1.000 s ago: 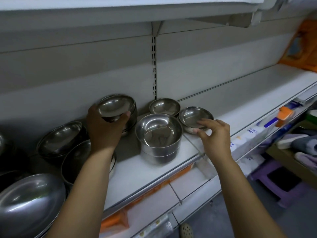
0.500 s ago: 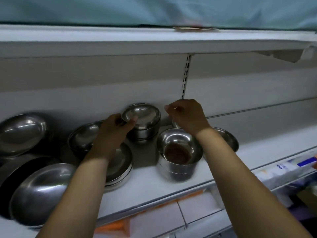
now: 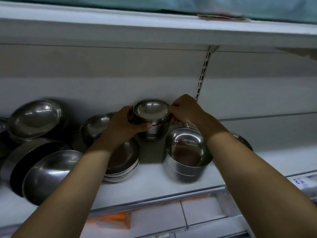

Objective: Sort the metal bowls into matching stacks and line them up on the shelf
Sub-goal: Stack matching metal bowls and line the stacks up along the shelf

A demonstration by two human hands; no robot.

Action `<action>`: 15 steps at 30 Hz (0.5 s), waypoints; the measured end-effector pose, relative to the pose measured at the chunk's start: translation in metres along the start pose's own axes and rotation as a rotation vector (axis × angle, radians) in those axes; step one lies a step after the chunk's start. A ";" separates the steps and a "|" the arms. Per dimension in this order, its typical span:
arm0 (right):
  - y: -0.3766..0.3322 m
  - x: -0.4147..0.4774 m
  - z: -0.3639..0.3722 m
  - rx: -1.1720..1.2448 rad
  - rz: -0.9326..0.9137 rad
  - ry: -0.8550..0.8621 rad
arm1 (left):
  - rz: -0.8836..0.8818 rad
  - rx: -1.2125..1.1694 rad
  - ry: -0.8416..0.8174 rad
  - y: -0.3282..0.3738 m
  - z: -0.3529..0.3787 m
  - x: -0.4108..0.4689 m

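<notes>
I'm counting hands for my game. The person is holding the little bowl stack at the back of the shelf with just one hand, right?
No, two hands. The head view shows the left hand and the right hand both holding the little bowl stack at the back of the shelf, one on each side.

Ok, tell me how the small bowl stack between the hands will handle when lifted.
Probably rigid: the small bowl stack is polished metal. Likely slippery, so the left hand and right hand gripping both sides makes sense. Its top bowl sits tilted and may shift.
</notes>
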State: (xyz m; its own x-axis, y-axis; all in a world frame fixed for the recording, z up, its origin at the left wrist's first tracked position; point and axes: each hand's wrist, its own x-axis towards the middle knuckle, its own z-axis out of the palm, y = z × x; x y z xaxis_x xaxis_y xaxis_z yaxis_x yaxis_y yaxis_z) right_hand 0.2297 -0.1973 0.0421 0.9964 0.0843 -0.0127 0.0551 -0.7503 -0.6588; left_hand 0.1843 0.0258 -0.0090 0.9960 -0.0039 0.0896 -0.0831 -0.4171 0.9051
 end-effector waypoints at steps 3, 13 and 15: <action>-0.002 -0.001 -0.002 0.087 0.031 -0.014 | -0.009 0.012 -0.006 -0.003 -0.001 0.003; 0.018 -0.011 -0.017 0.264 0.052 0.277 | -0.031 0.039 0.042 0.001 0.004 0.000; 0.028 -0.015 -0.021 0.297 0.083 0.347 | -0.052 0.064 0.078 0.003 0.008 0.001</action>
State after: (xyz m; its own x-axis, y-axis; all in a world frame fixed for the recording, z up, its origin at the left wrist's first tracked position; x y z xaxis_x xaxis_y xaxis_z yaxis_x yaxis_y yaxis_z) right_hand 0.2177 -0.2339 0.0396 0.9622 -0.2304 0.1452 0.0041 -0.5211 -0.8535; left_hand 0.1849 0.0172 -0.0091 0.9930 0.0890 0.0773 -0.0263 -0.4717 0.8814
